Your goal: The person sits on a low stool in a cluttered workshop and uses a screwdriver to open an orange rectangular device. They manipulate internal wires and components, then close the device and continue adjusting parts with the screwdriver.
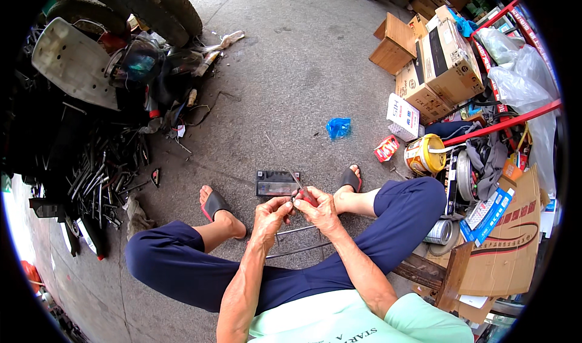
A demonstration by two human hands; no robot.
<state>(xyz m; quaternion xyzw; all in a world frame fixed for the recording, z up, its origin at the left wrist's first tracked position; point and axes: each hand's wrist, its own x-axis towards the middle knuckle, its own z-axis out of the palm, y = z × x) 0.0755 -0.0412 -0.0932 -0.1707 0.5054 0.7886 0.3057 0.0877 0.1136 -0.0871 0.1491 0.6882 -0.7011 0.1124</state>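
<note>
While the right hand is closed round the handle of a red-handled tool, apparently a screwdriver, its thin shaft slants up and leftward, away from the body. The left hand meets it with thumb and fingers drawn together; whether they clamp a small part, I cannot tell. Good work here likely wants close, steady fingertips, a light turn of the handle, and the left fingers clear of the shaft's line. Just beyond the hands, a black block, perhaps a battery, lies on the ground between two sandalled feet. Farther out are blue plastic, loose tools leftward and cardboard boxes rightward.
</note>
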